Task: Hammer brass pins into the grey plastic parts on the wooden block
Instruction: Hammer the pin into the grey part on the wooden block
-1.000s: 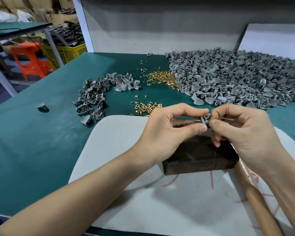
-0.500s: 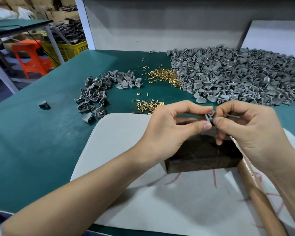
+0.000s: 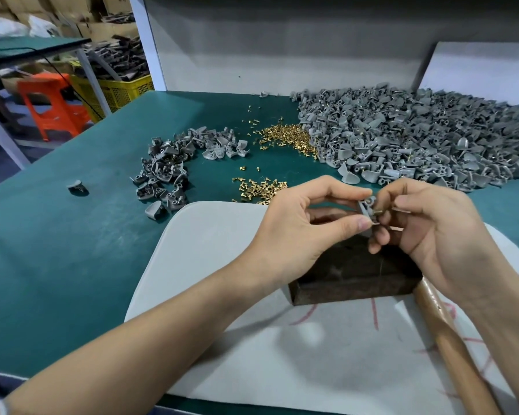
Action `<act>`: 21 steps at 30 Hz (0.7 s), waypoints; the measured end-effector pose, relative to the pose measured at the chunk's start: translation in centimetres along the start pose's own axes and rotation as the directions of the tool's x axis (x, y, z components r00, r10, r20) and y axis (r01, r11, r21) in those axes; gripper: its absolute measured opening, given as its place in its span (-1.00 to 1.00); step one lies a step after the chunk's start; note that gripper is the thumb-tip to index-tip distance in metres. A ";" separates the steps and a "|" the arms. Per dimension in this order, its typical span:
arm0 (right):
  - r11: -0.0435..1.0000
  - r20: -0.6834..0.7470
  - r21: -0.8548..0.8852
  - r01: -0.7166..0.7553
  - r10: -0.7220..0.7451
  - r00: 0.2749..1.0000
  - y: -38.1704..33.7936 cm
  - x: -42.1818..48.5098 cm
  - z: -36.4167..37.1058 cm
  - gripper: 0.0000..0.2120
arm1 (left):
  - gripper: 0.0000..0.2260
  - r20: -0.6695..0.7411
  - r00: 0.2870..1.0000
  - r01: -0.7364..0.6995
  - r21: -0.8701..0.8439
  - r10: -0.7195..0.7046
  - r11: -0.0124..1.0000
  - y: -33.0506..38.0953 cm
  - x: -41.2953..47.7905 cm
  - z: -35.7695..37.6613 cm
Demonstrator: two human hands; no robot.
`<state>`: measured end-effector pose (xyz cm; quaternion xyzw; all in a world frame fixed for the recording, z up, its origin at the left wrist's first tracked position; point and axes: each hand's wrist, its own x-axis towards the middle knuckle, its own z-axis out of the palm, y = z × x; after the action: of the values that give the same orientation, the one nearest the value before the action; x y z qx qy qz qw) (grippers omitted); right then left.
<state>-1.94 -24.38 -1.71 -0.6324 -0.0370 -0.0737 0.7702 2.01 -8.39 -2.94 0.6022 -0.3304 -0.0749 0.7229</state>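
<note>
Head: hands [image 3: 297, 232] [image 3: 441, 235] pinch part [image 3: 367, 206], pin [image 3: 378, 211]; basket [image 3: 114, 91] holds pieces [image 3: 117, 59]

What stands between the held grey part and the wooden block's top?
Only fingers of the right hand, which pinches a brass pin, curl under the grey part that the left hand grips, above the far edge of the wooden block. Its visible top carries nothing.

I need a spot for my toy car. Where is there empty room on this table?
Bare green mat left of the white board, nearer than the lone grey part. Also the board in front of the wooden block, left of the hammer handle. Crowded: grey parts heap, brass pins and smaller pile at the back.
</note>
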 end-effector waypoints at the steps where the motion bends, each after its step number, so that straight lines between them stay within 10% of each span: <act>1: 1.000 -0.008 -0.002 0.003 -0.003 1.000 0.0 0.0 0.0 -0.68 | -0.75 -0.002 1.000 -0.002 0.005 0.002 1.000 0.0 0.0 0.0; 9: 0.965 -0.190 -0.259 0.045 -0.096 0.977 -0.2 0.0 -0.5 -0.77 | -0.72 -0.007 1.000 -0.012 0.069 0.013 0.998 0.1 0.1 -0.3; 12: 0.625 -0.338 -0.772 -0.112 -0.256 0.906 -0.2 0.5 -2.9 -0.84 | -0.72 -0.007 1.000 -0.001 0.095 0.002 0.995 0.0 0.4 -0.7; 15: 0.305 -0.373 -0.887 -0.347 -0.031 0.927 0.2 0.6 -4.0 -0.82 | -0.75 0.015 0.998 -0.061 0.201 0.059 0.978 -0.3 0.6 -0.9; 21: 0.181 -0.460 -0.874 -0.451 -0.008 0.888 1.3 0.9 -3.7 -0.66 | -0.82 0.036 0.997 -0.079 0.352 0.071 0.933 -1.1 0.9 -1.6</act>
<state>-0.94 -27.80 -3.54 -0.9432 0.2542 -0.0800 0.1986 3.96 -7.82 -3.66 0.7084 -0.3694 0.0063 0.6013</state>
